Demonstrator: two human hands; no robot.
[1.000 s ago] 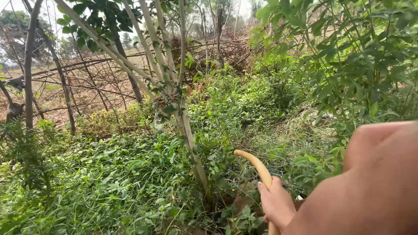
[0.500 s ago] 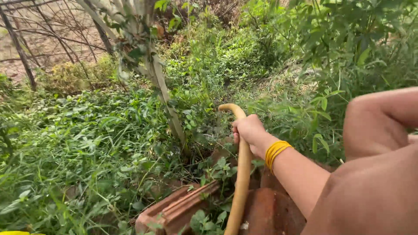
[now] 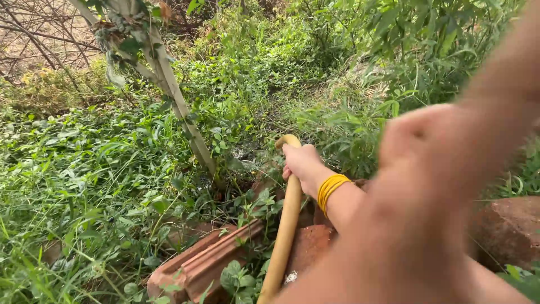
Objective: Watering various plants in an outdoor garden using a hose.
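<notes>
Setting: an overgrown garden, green weeds (image 3: 101,180) all around and a thin leaning tree trunk (image 3: 180,112) ahead of me.
Hose: my yellow hose (image 3: 285,225) rises past the red bricks (image 3: 208,264), its tip pointing near the base of the trunk.
Right hand: my right hand (image 3: 304,164) has its fingers wrapped tight round the hose just below its tip; yellow bangles (image 3: 331,188) sit on that wrist.
Left hand: I can't see it.

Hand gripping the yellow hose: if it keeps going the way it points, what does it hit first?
Probably the base of the thin pale tree trunk, past low green weeds. Depth is unclear. That hand grips the yellow rubber hose.
</notes>
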